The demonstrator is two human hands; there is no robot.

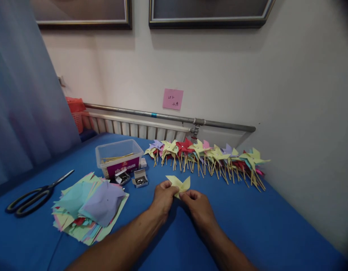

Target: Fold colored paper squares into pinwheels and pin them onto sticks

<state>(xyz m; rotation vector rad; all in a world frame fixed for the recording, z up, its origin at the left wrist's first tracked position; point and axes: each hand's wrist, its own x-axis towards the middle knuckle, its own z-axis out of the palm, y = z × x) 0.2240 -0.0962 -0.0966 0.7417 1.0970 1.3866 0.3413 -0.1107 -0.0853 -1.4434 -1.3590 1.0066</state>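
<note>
Between my two hands, above the blue tabletop, is a pale yellow paper pinwheel [178, 182] with folded blades and no stick visible on it. My left hand [164, 197] pinches its left side, the thumb pressed near the middle. On the lower right, my right hand [197, 205] grips the paper with thumb and fingers closed. The fingertips meet close to the pinwheel's centre, so whether a pin is there is hidden. Nearest to the hands stands a small open box of metal pins [140, 179], with a second small box [122, 177] beside it.
A pile of coloured paper pieces [103, 203] lies left, with black-handled scissors [40, 195] beyond. Behind it, a clear plastic tub [120, 156] holds thin sticks. Several finished pinwheels on sticks [200, 150] form a row along the back, by a radiator [137, 128] and wall.
</note>
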